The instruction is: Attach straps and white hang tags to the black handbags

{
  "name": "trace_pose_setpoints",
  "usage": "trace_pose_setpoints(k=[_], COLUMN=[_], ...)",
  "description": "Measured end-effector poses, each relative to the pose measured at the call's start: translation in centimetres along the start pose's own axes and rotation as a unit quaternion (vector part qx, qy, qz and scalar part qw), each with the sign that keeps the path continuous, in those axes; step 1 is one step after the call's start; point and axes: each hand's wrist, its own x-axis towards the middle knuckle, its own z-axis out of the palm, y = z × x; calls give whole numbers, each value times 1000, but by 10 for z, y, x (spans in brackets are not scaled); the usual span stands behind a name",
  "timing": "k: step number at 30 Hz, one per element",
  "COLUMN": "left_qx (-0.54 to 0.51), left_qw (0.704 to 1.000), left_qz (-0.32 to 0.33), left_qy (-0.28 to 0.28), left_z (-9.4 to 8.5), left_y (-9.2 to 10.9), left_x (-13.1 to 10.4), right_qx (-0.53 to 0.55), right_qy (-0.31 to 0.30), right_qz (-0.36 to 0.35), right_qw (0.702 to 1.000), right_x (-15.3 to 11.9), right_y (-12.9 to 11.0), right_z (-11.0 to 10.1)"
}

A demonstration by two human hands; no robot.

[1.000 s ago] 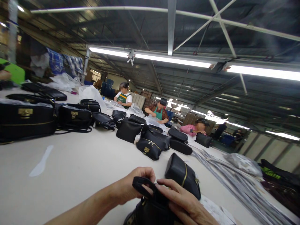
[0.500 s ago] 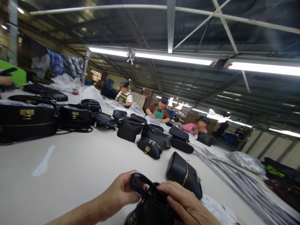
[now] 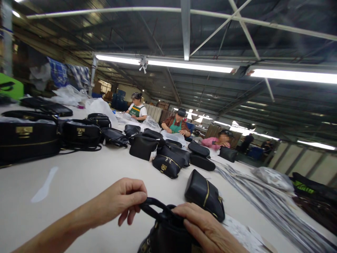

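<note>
A black handbag point(image 3: 168, 235) stands at the bottom of the head view, partly cut off by the frame's lower edge. My left hand point(image 3: 126, 200) pinches the end of its looped carry handle point(image 3: 155, 205) between thumb and fingers, pulling it out to the left. Over the bag's top right rim lies my right hand point(image 3: 202, 225), its fingers wrapped on the edge. The bag's lower part and whatever is inside it are hidden. Just beyond my right hand, another black bag with a gold zip point(image 3: 205, 195) rests on its side.
Several black bags point(image 3: 168, 163) cover the far side of the white table point(image 3: 92, 182). A white paper pattern piece point(image 3: 46, 186) lies at left. Long grey strips point(image 3: 258, 196) run along the right. Three co-workers point(image 3: 177, 124) sit across the table.
My left hand has moved left and up, drawing the handle from upright over the bag to stretched out leftward. My right hand stays on the rim. The view has shifted slightly.
</note>
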Motion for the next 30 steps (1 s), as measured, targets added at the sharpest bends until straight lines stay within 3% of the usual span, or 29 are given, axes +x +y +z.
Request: trace_pose_setpoints(k=[6, 11, 15, 18, 22, 27, 30], left_qx=[-134, -117, -99, -127, -198, -330, -374], left_qw=[987, 981, 982, 978, 969, 940, 922], left_qz=[83, 141, 131, 142, 133, 71, 81], left_qy=[-17, -61, -97, -87, -58, -56, -56], left_z=[14, 24, 30, 31, 29, 30, 34], left_y=[-3, 1, 5, -1, -11, -21, -27], left_x=[18, 31, 34, 35, 34, 35, 37], right_qx=[-40, -45, -36, -26, -21, -32, -16], right_qy=[-16, -22, -14, -7, -2, 25, 63], right_qz=[-24, -13, -25, -28, -18, -21, 24], right_qw=[999, 999, 999, 999, 1000, 999, 998], right_x=[4, 4, 2, 2, 2, 0, -3], right_y=[-2, -3, -3, -4, -3, 5, 11], right_z=[1, 1, 0, -1, 0, 6, 9])
